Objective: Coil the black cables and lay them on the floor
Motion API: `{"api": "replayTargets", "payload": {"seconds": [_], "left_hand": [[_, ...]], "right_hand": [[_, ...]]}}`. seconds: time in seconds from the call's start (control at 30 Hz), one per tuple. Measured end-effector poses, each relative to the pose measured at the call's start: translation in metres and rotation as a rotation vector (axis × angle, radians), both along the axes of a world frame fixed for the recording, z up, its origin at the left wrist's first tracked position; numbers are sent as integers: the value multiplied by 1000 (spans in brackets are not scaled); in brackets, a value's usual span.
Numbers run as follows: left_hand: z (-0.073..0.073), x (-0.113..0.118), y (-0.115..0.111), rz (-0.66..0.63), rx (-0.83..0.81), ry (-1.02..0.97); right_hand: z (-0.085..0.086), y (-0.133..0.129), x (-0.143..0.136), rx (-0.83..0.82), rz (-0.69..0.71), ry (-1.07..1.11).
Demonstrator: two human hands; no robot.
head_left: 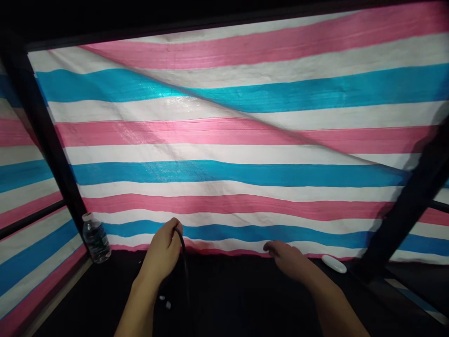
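My left hand [164,245] is closed, pinching a thin black cable [185,267] between thumb and fingers. The cable hangs down from it and fades into the dark surface [231,299] below. My right hand [286,258] hovers over the far edge of that surface, apart from my left hand. Its fingers are bent together near the thumb; whether they hold anything is too dark to make out. Behind both hands hangs a sheet with pink, white and blue stripes [224,173].
A clear plastic bottle [96,238] stands at the far left corner. A white oval object [334,264] lies at the right, beside a dark post [403,210]. Small white bits [168,305] lie near my left forearm. Another dark post [45,126] rises on the left.
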State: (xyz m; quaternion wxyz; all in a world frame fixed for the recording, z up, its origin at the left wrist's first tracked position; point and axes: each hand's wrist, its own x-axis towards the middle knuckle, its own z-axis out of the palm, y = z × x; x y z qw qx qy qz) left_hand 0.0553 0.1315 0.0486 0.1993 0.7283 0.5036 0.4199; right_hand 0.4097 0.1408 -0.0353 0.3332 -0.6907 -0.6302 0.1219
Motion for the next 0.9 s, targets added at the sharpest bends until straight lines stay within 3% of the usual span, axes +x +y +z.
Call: {"api": "replayTargets", "payload": {"seconds": [0.1,0.17,0.27,0.33,0.4,0.53,0.6,0.7,0.8,0.9], "left_hand": [[1,16,-7,36,55,130],[0,30,-12,31,84,213],[-4,46,-16,28,118,295],[-6,49,-16,32,149,319],[-6,46,-13,32,156,318],[0,29,-7,60,-25,275],[3,22,-7,55,-163,233],[6,19,-12,-56,-280,163],[9,19,-20,-155,-264,88],[9,19,-24,-177,-268,-45]], "right_hand": [[39,-24,-39,24,112,114],[60,-45,-76,-44,314,414],[71,-71,-126,-222,717,718],[70,-79,-142,-345,799,857],[67,-79,-141,-372,727,1027],[75,-68,-114,-122,493,1368],[82,-64,-99,-90,427,1437],[88,-60,-81,-101,349,1511],[89,-57,-60,56,276,1643],[88,-54,-42,211,245,1702]]}}
